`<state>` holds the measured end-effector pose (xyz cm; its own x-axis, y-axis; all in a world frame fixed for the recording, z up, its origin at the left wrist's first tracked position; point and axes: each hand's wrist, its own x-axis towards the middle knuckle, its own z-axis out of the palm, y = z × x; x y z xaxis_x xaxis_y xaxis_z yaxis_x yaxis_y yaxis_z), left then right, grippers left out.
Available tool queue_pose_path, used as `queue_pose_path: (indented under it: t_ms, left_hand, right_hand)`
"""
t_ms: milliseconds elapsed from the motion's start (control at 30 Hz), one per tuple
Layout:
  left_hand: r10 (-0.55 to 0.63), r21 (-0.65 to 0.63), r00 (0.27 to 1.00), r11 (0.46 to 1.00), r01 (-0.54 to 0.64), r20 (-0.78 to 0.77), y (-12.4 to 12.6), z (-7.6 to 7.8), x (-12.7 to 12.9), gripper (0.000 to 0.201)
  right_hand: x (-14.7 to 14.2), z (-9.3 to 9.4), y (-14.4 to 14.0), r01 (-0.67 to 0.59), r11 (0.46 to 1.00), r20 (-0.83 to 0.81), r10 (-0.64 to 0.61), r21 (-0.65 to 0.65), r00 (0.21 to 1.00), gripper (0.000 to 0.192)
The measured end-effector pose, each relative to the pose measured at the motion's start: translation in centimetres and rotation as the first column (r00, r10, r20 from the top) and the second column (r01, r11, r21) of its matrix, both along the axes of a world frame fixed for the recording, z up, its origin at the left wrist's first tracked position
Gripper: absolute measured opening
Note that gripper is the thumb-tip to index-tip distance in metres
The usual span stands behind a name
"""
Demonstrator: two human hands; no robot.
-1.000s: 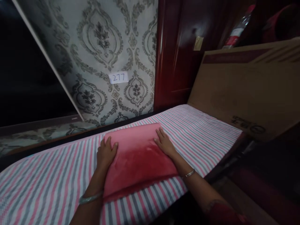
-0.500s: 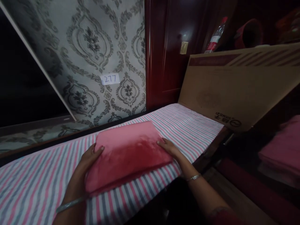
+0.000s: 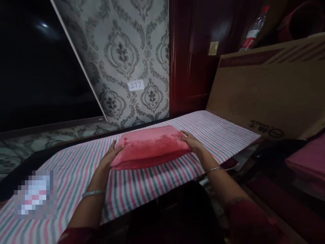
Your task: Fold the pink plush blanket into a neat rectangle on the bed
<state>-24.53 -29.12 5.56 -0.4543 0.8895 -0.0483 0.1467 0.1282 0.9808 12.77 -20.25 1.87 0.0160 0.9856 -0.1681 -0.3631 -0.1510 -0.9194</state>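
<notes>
A folded pink-red cloth (image 3: 149,145) lies on a table covered with a pink, grey and white striped sheet (image 3: 142,183). My left hand (image 3: 111,156) grips the cloth's left end, thumb on top and fingers under the edge. My right hand (image 3: 192,142) grips the right end the same way. The cloth's near edge looks slightly raised off the sheet. Each wrist wears a metal bangle.
A large cardboard sheet (image 3: 266,91) leans at the table's right end. Patterned wallpaper with a "277" label (image 3: 136,85) and a dark red wooden door (image 3: 195,57) stand behind. A plastic bottle (image 3: 252,32) is at upper right; more pink cloth (image 3: 308,162) lies at right.
Both hands slid from lying flat on top of the cloth to gripping its two ends. The camera pulled back and turned a little.
</notes>
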Motion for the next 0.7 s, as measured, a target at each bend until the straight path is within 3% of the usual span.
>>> queue_pose_path:
  t_ms: [67, 133, 167, 233, 300, 400, 500, 567, 633, 700]
  left_hand:
    - [-0.010, -0.001, 0.991, 1.000, 0.011, 0.130, -1.2, 0.0, 1.7, 0.100]
    - [-0.062, -0.012, 0.961, 0.998, 0.068, 0.270, -3.2, -1.1, 3.7, 0.102]
    - [-0.122, 0.006, 0.935, 0.992, 0.127, 0.332, -4.2, -2.0, 4.6, 0.103]
    - [-0.188, 0.055, 0.892, 0.982, 0.182, 0.410, -6.2, -3.8, 5.9, 0.107]
    - [-0.126, 0.019, 0.897, 0.991, 0.131, 0.423, -7.5, -4.9, 6.5, 0.111]
    - [-0.047, -0.042, 0.894, 0.996, 0.073, 0.447, -8.0, -4.1, 7.0, 0.108]
    - [-0.072, -0.002, 0.894, 0.997, 0.082, 0.441, -8.2, -2.4, 8.2, 0.097]
    - [-0.083, 0.001, 0.915, 0.996, 0.090, 0.395, -8.9, -2.1, 9.2, 0.098]
    - [-0.098, -0.025, 0.932, 0.993, 0.114, 0.349, -10.0, -3.1, 9.4, 0.106]
    - [-0.109, -0.084, 0.955, 0.987, 0.136, 0.275, -10.8, -4.7, 8.3, 0.111]
  right_hand:
    - [1.4, 1.1, 0.3, 0.052, 0.999, -0.054, -0.051, 0.012, 0.997, 0.045]
    - [2.9, 0.9, -0.8, 0.103, 0.995, -0.108, -0.102, 0.003, 0.989, 0.023]
    - [3.4, 0.2, -1.9, 0.125, 0.992, -0.141, -0.126, -0.017, 0.982, 0.013]
    - [3.6, -2.4, -5.1, 0.152, 0.985, -0.216, -0.167, -0.081, 0.962, 0.016]
    - [2.7, -5.4, -8.6, 0.151, 0.971, -0.436, -0.219, -0.185, 0.873, 0.020]
    - [0.2, -8.1, -12.8, 0.126, 0.968, -0.565, -0.231, -0.218, 0.792, 0.024]
    - [-2.8, -7.6, -14.7, 0.017, 0.974, -0.566, -0.145, -0.225, 0.812, 0.035]
    - [-4.9, -6.4, -14.9, -0.040, 0.981, -0.568, -0.078, -0.192, 0.819, 0.042]
    - [-6.7, -5.4, -14.7, -0.001, 0.989, -0.573, -0.083, -0.146, 0.815, 0.050]
    - [-7.9, -4.9, -14.3, 0.113, 0.986, -0.564, -0.164, -0.125, 0.809, 0.060]
